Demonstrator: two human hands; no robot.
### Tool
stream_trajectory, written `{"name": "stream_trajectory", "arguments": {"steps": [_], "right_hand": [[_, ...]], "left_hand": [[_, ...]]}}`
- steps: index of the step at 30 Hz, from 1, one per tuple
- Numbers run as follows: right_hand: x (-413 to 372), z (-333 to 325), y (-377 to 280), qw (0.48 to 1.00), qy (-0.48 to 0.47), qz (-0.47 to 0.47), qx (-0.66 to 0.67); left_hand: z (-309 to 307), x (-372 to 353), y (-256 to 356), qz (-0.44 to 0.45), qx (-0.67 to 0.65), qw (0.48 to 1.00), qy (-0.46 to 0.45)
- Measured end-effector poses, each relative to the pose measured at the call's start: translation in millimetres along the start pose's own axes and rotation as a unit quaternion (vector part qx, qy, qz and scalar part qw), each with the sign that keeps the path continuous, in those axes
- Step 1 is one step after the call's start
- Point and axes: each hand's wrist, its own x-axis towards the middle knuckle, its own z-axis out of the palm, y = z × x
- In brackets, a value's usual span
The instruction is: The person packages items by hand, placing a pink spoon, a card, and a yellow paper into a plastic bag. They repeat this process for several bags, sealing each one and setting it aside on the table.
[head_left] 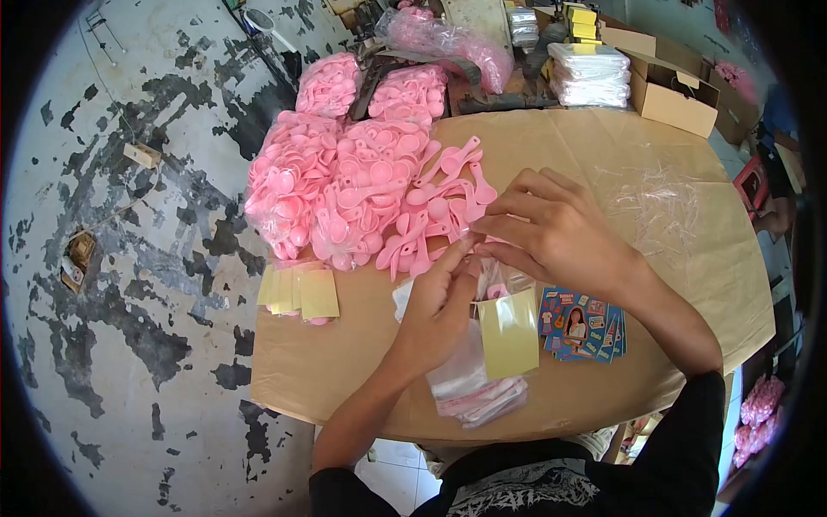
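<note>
Over the front half of the table, my left hand (441,303) and my right hand (551,222) meet with fingertips pinched at the top of a clear plastic bag (520,281). A pale yellow card (510,334) and a bit of pink plastic show in this bag, which hangs below the fingers. Under it lies a stack of clear bags (469,379). Loose pink spoons (426,226) spread just beyond my fingertips. Right of the bag is a small pile of blue printed cards (579,326).
Large clear sacks of pink spoons (362,185) crowd the table's left side. Yellow-carded packs (300,291) lie at the left edge. Plastic scraps (655,202) litter the right. A cardboard box (676,96) and wrapped stacks (590,76) stand at the back.
</note>
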Motion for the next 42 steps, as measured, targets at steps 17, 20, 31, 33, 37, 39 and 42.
{"name": "stream_trajectory", "arguments": {"steps": [17, 20, 31, 33, 37, 39, 42], "right_hand": [[-8.8, 6.4, 12.6, 0.973, -0.037, 0.145, 0.173], [-2.9, -24.0, 47.1, 0.917, 0.033, 0.236, 0.319], [-106.1, -46.2, 212.5, 0.932, -0.124, 0.328, -0.091], [-77.5, -61.8, 198.3, 0.912, -0.112, 0.393, 0.033], [-61.1, -59.9, 169.8, 0.891, -0.163, 0.367, 0.212], [-47.4, -50.1, 141.5, 0.882, -0.251, 0.312, 0.249], [-33.8, -39.6, 117.0, 0.863, -0.381, 0.26, 0.206]], "left_hand": [[-4.8, 9.6, -23.1, -0.023, 0.07, 0.995, -0.068], [-3.3, 10.7, -10.6, -0.049, -0.07, 0.995, -0.06], [-10.2, 22.5, -22.2, -0.148, -0.165, 0.975, -0.033], [-11.6, 21.9, -24.5, -0.161, -0.167, 0.971, -0.048], [-14.3, 21.8, -30.6, -0.144, -0.217, 0.965, -0.043], [-9.3, 19.4, -23.9, -0.134, -0.246, 0.96, -0.019], [-10.1, 19.6, -23.7, -0.117, -0.238, 0.964, -0.011]]}}
